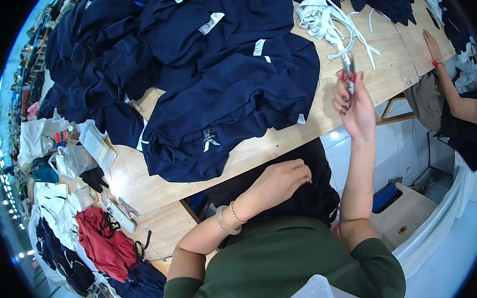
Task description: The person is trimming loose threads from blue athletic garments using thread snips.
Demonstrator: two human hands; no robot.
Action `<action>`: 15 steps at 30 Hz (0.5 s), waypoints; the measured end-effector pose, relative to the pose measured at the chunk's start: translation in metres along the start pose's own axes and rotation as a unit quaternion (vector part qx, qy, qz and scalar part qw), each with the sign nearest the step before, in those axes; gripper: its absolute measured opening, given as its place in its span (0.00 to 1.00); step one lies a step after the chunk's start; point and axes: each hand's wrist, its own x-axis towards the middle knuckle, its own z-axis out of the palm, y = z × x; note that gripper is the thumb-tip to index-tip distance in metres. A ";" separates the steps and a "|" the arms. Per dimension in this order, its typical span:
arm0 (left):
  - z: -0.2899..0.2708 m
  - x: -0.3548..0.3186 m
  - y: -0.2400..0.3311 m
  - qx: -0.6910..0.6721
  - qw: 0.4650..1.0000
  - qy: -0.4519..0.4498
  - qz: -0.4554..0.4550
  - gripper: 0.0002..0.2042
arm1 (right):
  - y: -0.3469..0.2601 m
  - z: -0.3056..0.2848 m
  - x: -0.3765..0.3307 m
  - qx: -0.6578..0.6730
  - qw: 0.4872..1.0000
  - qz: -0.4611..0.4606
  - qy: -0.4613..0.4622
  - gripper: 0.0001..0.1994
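Your left hand point(280, 182) is clenched on the dark cloth point(300, 194) in your lap below the table's point(159, 185) near edge, keeping it taut, while your right hand point(355, 108) grips snips point(347, 67) raised over the navy garment point(230, 101), clear of cloth.

White label point(210, 137) on navy garment point(231, 103); clear plastic bags point(72, 159) at table's left.

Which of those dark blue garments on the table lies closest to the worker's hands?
The folded navy garment at the table's near edge, showing a small label, just beyond the left hand. The other navy pieces are heaped farther back.
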 end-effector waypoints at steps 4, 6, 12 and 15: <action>0.009 0.005 0.000 0.074 0.997 -0.019 -0.020 0.14 | -0.012 -0.005 -0.008 -0.171 0.966 -0.135 0.139 0.21; 0.008 0.015 0.002 0.099 0.995 0.025 -0.007 0.14 | -0.012 -0.007 -0.013 -0.179 0.964 -0.137 0.139 0.17; -0.023 0.066 -0.024 0.186 0.954 0.235 -0.016 0.13 | 0.028 -0.004 -0.011 -0.348 0.927 -0.031 0.139 0.11; -0.043 0.074 -0.042 0.254 0.937 0.237 -0.029 0.14 | 0.057 -0.005 0.001 -0.378 0.918 -0.040 0.110 0.10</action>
